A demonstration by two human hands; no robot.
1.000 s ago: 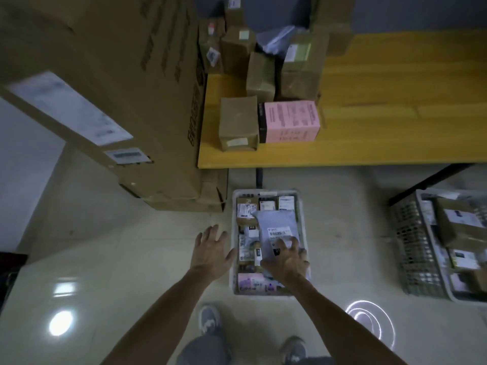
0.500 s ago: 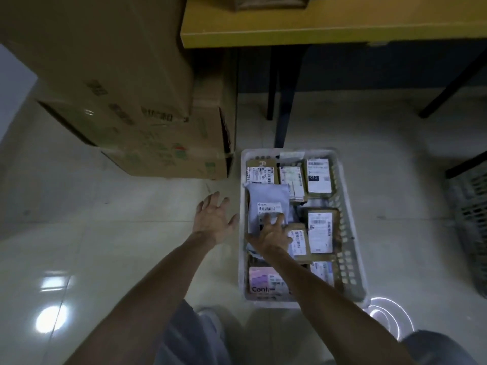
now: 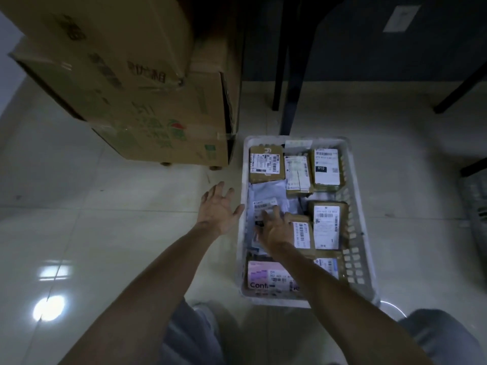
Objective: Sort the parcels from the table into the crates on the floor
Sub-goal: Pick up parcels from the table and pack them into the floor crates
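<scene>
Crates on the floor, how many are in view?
2. A white crate, packed with parcels, sits right of centre; a second crate is dimly visible, cut off at the right edge. More may lie out of view.

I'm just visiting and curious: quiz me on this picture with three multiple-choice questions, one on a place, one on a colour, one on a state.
1. Where does the grey mailer bag lie? A) in the white crate B) on a shelf C) on a chair
2. What colour is the parcel in the crate's near left corner? A) green B) pink C) black
3. How is the left hand? A) clenched B) gripping a box C) open, holding nothing
Answers: 1 A, it lies inside the crate's walls; 2 B, its top is pink; 3 C, its fingers are spread above the floor.
</scene>
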